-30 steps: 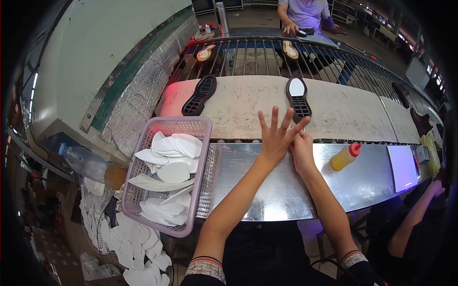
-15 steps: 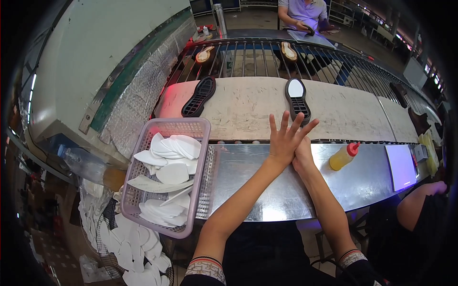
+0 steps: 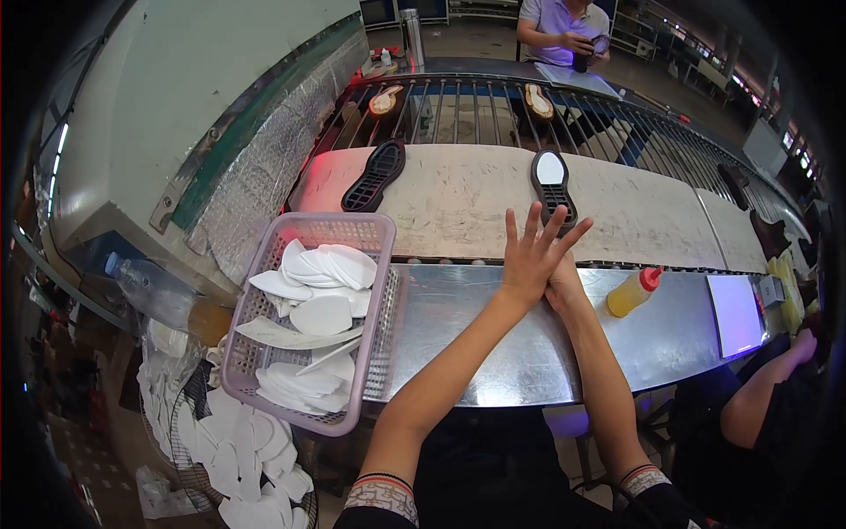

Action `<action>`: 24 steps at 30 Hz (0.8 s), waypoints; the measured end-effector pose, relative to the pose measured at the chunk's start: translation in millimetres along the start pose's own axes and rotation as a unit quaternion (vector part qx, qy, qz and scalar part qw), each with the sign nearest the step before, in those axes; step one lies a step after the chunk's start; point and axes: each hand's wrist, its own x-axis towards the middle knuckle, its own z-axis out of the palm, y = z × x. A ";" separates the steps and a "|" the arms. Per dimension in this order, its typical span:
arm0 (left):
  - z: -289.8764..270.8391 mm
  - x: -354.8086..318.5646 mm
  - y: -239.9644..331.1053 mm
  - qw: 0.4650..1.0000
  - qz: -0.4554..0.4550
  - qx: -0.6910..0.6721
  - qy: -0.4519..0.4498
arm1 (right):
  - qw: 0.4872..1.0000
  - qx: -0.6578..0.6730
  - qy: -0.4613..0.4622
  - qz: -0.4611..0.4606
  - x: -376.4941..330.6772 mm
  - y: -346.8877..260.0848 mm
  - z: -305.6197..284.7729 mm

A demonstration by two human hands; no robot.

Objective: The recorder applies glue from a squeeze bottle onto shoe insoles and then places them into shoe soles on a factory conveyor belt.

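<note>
My left hand [image 3: 531,256] lies with its fingers spread wide on top of my right hand [image 3: 565,289], at the far edge of the shiny metal worktop [image 3: 493,344]. It holds nothing. My right hand is mostly covered, and its fingers are hidden. Just beyond the fingertips, a black shoe sole with a pale heel insert [image 3: 552,182] lies on the beige conveyor belt [image 3: 458,203]. A second black sole [image 3: 374,175] lies further left on the belt.
A pink mesh basket [image 3: 377,335] of white insoles stands at my left. More insoles fill a bin [image 3: 238,450] below it. A yellow squeeze bottle with a red cap [image 3: 631,294] stands to the right. A seated person's arm [image 3: 767,388] is at far right, and another person [image 3: 564,26] sits beyond the metal rack [image 3: 476,106].
</note>
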 end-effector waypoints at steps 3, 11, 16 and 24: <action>-2.9 0.8 1.6 1.000 -0.016 -0.018 0.006 | 1.000 -0.013 -0.022 -0.001 -1.2 -3.0 0.7; -6.9 -0.4 4.3 1.000 0.022 -0.001 0.017 | 0.998 -0.063 -0.001 -0.025 -4.8 -4.5 6.6; -10.4 -4.3 6.1 0.999 -0.009 -0.047 -0.006 | 0.989 -0.137 -0.010 -0.052 -1.5 -1.7 0.6; -15.4 -6.1 -13.9 0.974 -0.143 -0.106 -0.137 | 0.956 -0.280 -0.077 -0.037 4.0 -11.7 -5.8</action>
